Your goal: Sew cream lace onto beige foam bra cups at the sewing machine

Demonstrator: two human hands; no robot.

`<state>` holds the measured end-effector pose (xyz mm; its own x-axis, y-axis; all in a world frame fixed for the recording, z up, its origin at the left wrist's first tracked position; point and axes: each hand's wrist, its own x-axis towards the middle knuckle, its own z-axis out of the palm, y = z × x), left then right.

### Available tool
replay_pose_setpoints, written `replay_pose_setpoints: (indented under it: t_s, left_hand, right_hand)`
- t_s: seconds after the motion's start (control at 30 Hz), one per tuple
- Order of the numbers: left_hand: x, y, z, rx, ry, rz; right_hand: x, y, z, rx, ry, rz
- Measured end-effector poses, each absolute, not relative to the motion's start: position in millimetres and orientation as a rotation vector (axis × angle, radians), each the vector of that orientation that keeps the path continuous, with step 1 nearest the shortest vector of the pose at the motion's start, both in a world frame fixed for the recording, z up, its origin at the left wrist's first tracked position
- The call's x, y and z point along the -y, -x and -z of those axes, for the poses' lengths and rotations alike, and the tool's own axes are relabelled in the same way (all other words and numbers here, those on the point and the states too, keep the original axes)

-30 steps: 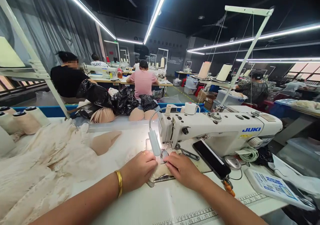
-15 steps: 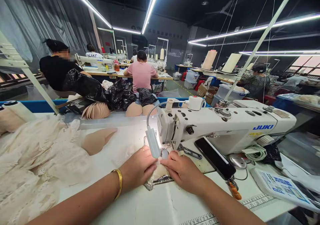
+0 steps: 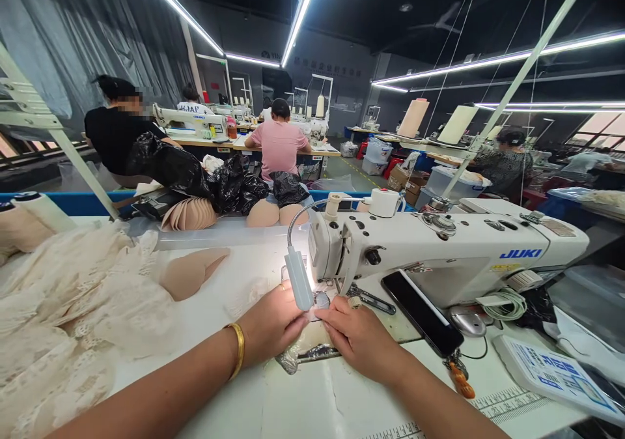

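Note:
A white sewing machine (image 3: pixel 449 237) stands on the table, its head near both hands. My left hand (image 3: pixel 276 322), below the small grey lamp (image 3: pixel 299 277), has its fingers closed on pale fabric (image 3: pixel 312 340) at the needle area. To its right, my right hand (image 3: pixel 359 335) presses closed fingertips on the same fabric, just in front of the presser foot. The lamp partly covers the left fingertips. Cream lace fabric (image 3: pixel 88 309) lies heaped on the left, with a beige foam cup (image 3: pixel 190 273) beside it.
Right of the hands lie thread snips (image 3: pixel 374 300), a black phone (image 3: pixel 422 312), a mouse (image 3: pixel 467 320) and a white box (image 3: pixel 556 370). Black plastic bags (image 3: pixel 234 185) and stacked beige cups (image 3: pixel 189 214) line the back edge. Several people sit at machines beyond.
The camera view has shifted slightly, moving the scene a little to the right. Both hands stay at the needle area, with the left wrist slightly further right in the picture.

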<state>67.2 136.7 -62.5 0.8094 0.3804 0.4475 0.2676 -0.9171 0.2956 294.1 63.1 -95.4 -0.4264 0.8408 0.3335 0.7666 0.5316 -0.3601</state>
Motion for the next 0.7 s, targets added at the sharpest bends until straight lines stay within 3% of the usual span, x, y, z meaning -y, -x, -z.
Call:
replay_pose_setpoints:
  t_s: [0.7]
  left_hand:
    - [-139.2, -71.7, 67.1, -0.510, -2.807, -0.831]
  right_hand:
    - [-62.7, -292.1, 96.0, 2.319, 1.298, -0.135]
